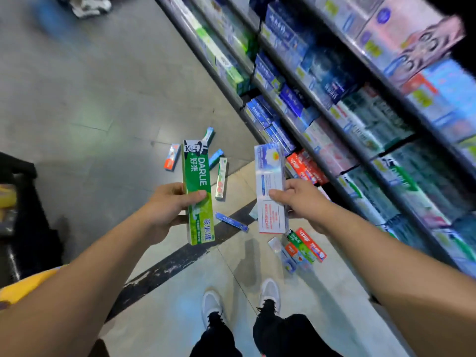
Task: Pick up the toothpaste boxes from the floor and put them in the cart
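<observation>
1. There is one view, a wide-angle camera on the person's head, looking forward and steeply down.
2. It is close to both raised forearms, with the left hand [170,204] and right hand [300,199] near mid-frame.
3. The floor [103,99] and the person's shoes [269,292] lie farther below.
4. The picture is tilted, so the shelves [334,99] run diagonally down the right side.

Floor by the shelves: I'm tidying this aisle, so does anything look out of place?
Yes. Toothpaste boxes lie scattered on the floor: a loose group beyond the hands and a pile near the shelves. The left hand grips a green box, the right hand a white box.
</observation>
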Demonstrator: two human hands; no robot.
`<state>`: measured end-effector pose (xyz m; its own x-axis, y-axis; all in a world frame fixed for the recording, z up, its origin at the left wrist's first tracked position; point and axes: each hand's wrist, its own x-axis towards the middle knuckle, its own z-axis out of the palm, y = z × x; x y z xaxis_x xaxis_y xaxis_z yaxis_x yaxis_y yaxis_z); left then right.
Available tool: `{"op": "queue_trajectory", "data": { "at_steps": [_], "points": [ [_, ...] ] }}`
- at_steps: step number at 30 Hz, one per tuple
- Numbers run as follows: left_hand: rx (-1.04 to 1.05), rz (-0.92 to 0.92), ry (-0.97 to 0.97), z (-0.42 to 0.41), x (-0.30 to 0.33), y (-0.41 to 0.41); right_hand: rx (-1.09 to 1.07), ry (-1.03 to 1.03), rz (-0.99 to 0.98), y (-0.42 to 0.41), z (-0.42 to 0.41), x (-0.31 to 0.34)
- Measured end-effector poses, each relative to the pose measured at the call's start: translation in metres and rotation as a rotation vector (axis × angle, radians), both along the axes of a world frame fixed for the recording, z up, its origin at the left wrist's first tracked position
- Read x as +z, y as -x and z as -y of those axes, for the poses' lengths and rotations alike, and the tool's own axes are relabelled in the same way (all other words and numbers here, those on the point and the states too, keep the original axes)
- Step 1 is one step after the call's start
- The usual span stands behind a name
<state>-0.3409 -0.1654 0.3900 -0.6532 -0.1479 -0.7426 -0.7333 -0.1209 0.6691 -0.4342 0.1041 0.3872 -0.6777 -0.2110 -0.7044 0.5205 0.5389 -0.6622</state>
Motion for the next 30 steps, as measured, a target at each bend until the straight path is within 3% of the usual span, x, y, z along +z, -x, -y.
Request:
{"op": "queue_trajectory", "data": {
  "at_steps": [5, 11, 21, 30],
  "points": [
    [-0.080, -0.110, 0.079, 0.005, 0.149, 0.007, 0.026, 0.045, -0.090, -0.004, -0.004, 0.142],
    [-0.135, -0.236, 0.150, 0.007, 0.248, 0.015, -0.013, 0.072, -0.213, -0.027, -0.006, 0.244],
    [-0.374, -0.296, 0.152, -0.021, 0.284, 0.002, -0.252, 0.025, -0.256, -0.112, -0.044, 0.285],
    [-0.758, -0.349, 0.167, -0.150, 0.303, -0.005, -0.587, -0.037, -0.291, -0.216, -0.158, 0.293]
  ]
}}
